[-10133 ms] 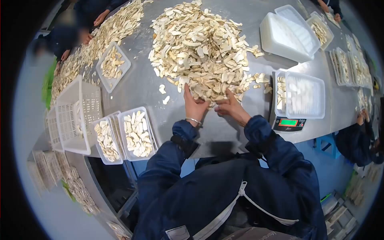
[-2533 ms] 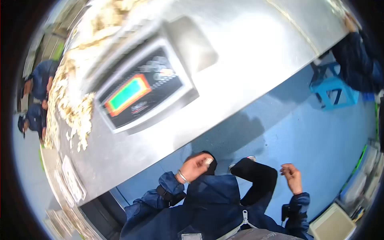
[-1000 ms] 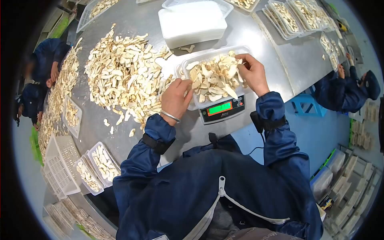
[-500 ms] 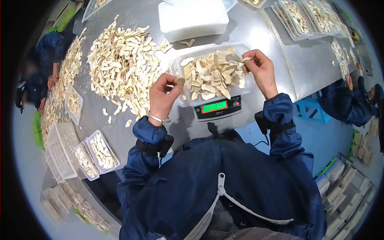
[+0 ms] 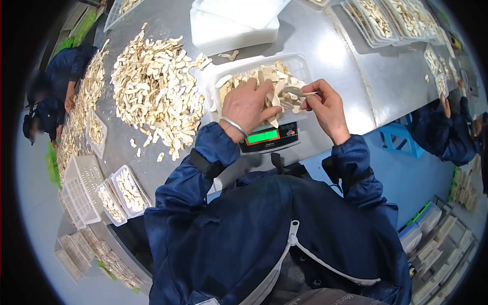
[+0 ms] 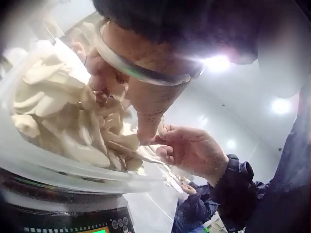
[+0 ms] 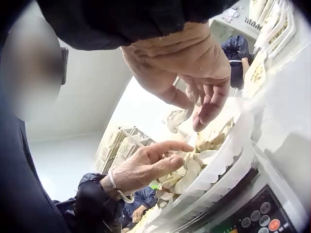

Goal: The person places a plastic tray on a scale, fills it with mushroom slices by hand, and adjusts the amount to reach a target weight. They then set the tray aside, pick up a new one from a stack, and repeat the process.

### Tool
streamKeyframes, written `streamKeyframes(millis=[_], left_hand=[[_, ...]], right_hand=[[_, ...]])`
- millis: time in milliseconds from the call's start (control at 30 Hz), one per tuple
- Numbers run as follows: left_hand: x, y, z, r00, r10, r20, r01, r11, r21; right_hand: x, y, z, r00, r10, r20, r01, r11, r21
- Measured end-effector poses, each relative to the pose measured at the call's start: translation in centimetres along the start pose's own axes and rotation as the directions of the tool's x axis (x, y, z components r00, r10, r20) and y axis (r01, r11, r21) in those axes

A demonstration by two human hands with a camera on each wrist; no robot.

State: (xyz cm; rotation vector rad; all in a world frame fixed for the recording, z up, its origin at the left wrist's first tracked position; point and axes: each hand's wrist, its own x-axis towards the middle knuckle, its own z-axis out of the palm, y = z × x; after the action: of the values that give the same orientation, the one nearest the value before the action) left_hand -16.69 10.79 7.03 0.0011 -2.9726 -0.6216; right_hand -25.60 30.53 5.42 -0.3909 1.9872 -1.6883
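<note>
A clear plastic tray (image 5: 300,60) heaped with pale dried slices (image 5: 280,76) sits on a digital scale (image 5: 269,146) with a lit green display. My left hand (image 5: 248,105) reaches over the left part of the heap, its fingers spread and touching slices; in the right wrist view this hand (image 7: 143,169) has its index finger extended. At the tray's right side my right hand (image 5: 329,109) pinches a slice (image 5: 294,91) between thumb and fingers. That slice (image 7: 176,119) hangs from the fingertips in the right wrist view. The left hand's fingertips are partly hidden in the left wrist view.
A large pile of slices (image 5: 152,84) covers the table to the left. Stacked empty trays (image 5: 234,33) stand behind the scale. Filled trays (image 5: 129,190) and a white basket (image 5: 84,183) are at the left edge, more filled trays (image 5: 373,20) at the back right. Other people work around the table.
My left hand has moved from the tray's left side onto the heap, and the slice it pinched half a second ago is no longer visible in it. The right hand still pinches a slice, slightly lower.
</note>
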Motion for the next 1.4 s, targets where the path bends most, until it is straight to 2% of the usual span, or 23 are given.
streamKeyframes(millis=[33,167,333,433,467,567,600,633,667,700,767,800,833,867,900,933,967,1000,1067,1167,1233,1300,1400], left_hand=[[0.3,0.2,0.0,0.999,0.013,0.038,-0.014,0.999,0.047],[0.7,0.1,0.1,0.995,0.02,0.098,-0.019,1.0,-0.008],[0.5,-2.9,0.9,1.0,0.009,0.023,0.001,0.906,-0.422],[0.6,-3.0,-0.5,0.993,-0.103,0.064,0.121,0.816,-0.565],[0.5,-2.9,-1.5,0.954,-0.217,0.205,0.294,0.798,-0.526],[-0.8,-5.2,-1.3,0.957,-0.281,0.072,0.182,0.388,-0.904],[-1.4,-5.9,-2.8,0.941,-0.326,0.092,0.191,0.287,-0.939],[-2.4,-6.8,-4.3,0.922,-0.375,0.098,0.205,0.257,-0.944],[-3.4,-7.9,-5.2,0.905,-0.424,0.017,0.159,0.3,-0.94],[-4.7,-8.5,-7.1,0.864,-0.502,0.03,0.227,0.337,-0.914],[-7.3,-11.3,-8.1,0.824,-0.562,-0.072,0.163,0.356,-0.92],[-8.4,-12.4,-8.6,0.797,-0.598,-0.086,0.197,0.391,-0.899],[-9.4,-13.5,-9.1,0.769,-0.632,-0.102,0.232,0.424,-0.875],[-10.4,-14.9,-9.2,0.752,-0.652,-0.098,0.253,0.423,-0.87],[-11.2,-16.2,-9.2,0.735,-0.671,-0.093,0.275,0.421,-0.865],[-11.7,-17.0,-9.2,0.702,-0.705,-0.099,0.283,0.403,-0.87],[-12.5,-18.2,-9.0,0.679,-0.723,-0.122,0.297,0.424,-0.856],[-13.2,-19.1,-8.7,0.651,-0.748,-0.13,0.314,0.421,-0.851],[-14.5,-20.6,-8.2,0.622,-0.774,-0.121,0.343,0.408,-0.846],[-15.8,-22.3,-7.3,0.62,-0.781,-0.074,0.381,0.382,-0.842],[-16.1,-23.1,-6.7,0.612,-0.789,-0.048,0.408,0.367,-0.836],[-16.0,-23.4,-6.1,0.595,-0.8,-0.074,0.437,0.399,-0.806],[-15.8,-24.3,-5.2,0.577,-0.81,-0.109,0.463,0.434,-0.773]], right_hand=[[0.0,0.0,-0.1,1.0,-0.001,-0.009,0.001,1.0,0.016],[-0.1,-0.1,-0.8,1.0,-0.008,-0.028,0.007,1.0,-0.013],[0.5,0.7,-1.3,0.999,-0.011,-0.034,0.014,0.996,0.087],[0.7,0.3,-1.3,0.999,0.001,-0.052,0.006,0.99,0.139],[1.0,0.4,-1.4,0.998,-0.006,-0.068,0.015,0.991,0.133],[1.4,-1.1,-1.2,0.994,-0.044,-0.1,0.059,0.987,0.15],[1.6,-1.8,-0.9,0.992,-0.047,-0.121,0.064,0.988,0.142],[1.8,-2.6,-0.5,0.99,-0.062,-0.13,0.08,0.987,0.141],[2.2,-3.2,0.1,0.991,-0.087,-0.098,0.099,0.988,0.122],[2.5,-3.9,0.7,0.991,-0.111,-0.07,0.118,0.988,0.103],[3.5,-5.5,3.2,0.992,-0.114,0.059,0.109,0.991,0.078],[4.3,-6.1,5.0,0.985,-0.114,0.131,0.111,0.993,0.033],[5.0,-6.7,6.9,0.963,-0.18,0.201,0.184,0.983,-0.003],[5.3,-7.9,9.3,0.945,-0.191,0.266,0.183,0.982,0.052],[5.9,-8.5,11.2,0.866,-0.342,0.364,0.37,0.929,-0.008],[4.9,-10.0,12.9,0.783,-0.493,0.38,0.467,0.869,0.165],[4.1,-10.8,14.3,0.749,-0.583,0.314,0.532,0.812,0.239],[4.1,-12.0,13.5,0.732,-0.557,0.392,0.54,0.825,0.164],[3.7,-12.6,11.0,0.749,-0.535,0.392,0.603,0.794,-0.07],[2.6,-11.6,7.0,0.881,-0.393,0.264,0.416,0.909,-0.036],[1.1,-10.8,4.8,0.916,-0.386,0.111,0.393,0.918,-0.049],[-0.5,-9.6,2.1,0.932,-0.36,0.048,0.363,0.918,-0.158],[-2.8,-6.8,-0.8,0.97,-0.236,-0.051,0.223,0.957,-0.187]])
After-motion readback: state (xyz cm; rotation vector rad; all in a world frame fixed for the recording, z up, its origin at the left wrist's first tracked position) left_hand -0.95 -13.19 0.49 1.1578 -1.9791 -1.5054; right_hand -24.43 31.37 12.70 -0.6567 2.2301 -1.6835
